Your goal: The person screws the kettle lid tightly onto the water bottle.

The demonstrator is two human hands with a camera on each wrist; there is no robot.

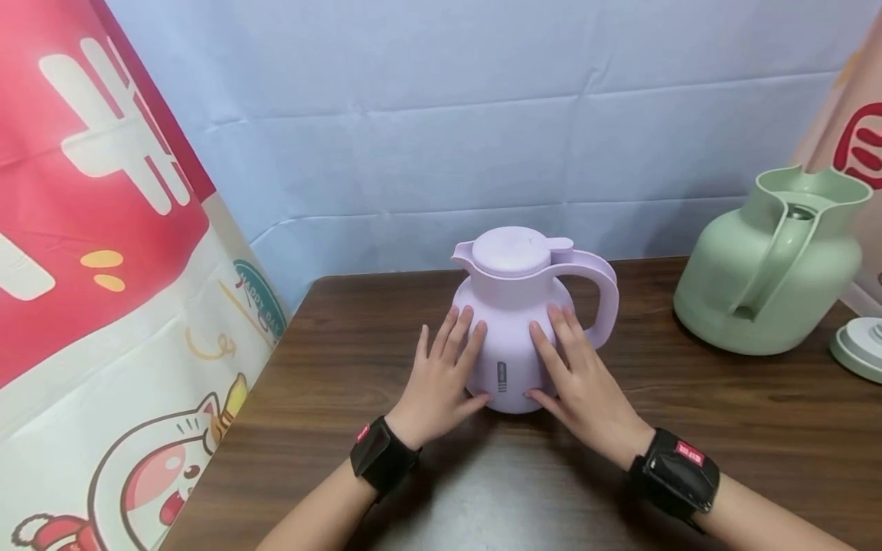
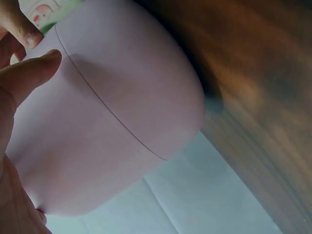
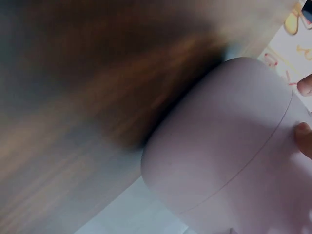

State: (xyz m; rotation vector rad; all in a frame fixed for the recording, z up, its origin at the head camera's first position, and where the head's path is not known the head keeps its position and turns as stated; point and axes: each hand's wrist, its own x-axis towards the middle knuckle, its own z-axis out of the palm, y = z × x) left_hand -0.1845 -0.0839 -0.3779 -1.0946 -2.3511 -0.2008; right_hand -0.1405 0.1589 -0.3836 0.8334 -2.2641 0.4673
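A lilac thermos jug (image 1: 513, 329) stands upright on the wooden table, its round lid (image 1: 510, 249) seated in the neck. Its spout points left and its handle (image 1: 606, 298) right. My left hand (image 1: 441, 375) lies against the left front of the jug's body, fingers extended. On the other side, my right hand (image 1: 586, 390) touches the right front with spread, fairly straight fingers, just below the handle. In the left wrist view the thumb (image 2: 44, 68) is by the jug's seam line; in the right wrist view a fingertip (image 3: 303, 134) meets the lilac surface.
A green thermos jug (image 1: 765, 268) without its lid stands at the right, tilted-looking in this view. Next to it, a green and white lid (image 1: 861, 348) lies at the right frame edge. Blue cloth (image 1: 413, 153) hangs behind the table (image 1: 358, 329), and a printed curtain (image 1: 138, 306) hangs at the left.
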